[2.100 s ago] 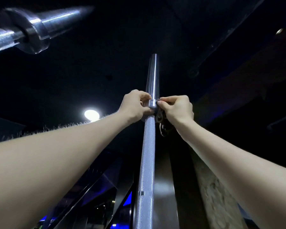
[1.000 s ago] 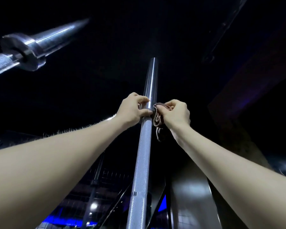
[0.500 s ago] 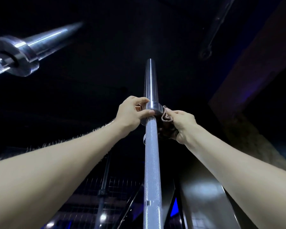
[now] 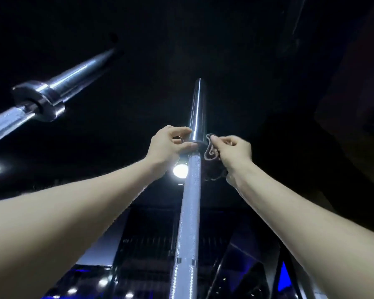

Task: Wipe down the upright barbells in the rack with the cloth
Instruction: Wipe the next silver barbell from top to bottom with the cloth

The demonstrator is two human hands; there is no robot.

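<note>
I judge the upright barbell (image 4: 187, 212) heavy and rigid; its knurled shaft should give sure purchase, while the polished sleeve above the collar (image 4: 198, 141) looks slick. I would steady it at the collar, where my left hand (image 4: 168, 143) now sits, thumb and fingers curled round it. The cloth (image 4: 212, 151) appears thin, limp and light, best kept bunched in the fingers so it wraps the steel. My right hand (image 4: 233, 151) pinches it just right of the collar; whether cloth touches metal I cannot tell. The hands are apart, one on each side of the bar.

The barbell stands centre view, rising from the dim rack below toward a dark ceiling: bright chrome, finely knurled, with a ring mark lower down. A second barbell (image 4: 41, 102) leans across the upper left, not held by either hand. A ceiling lamp (image 4: 179, 171) glares behind the shaft.
</note>
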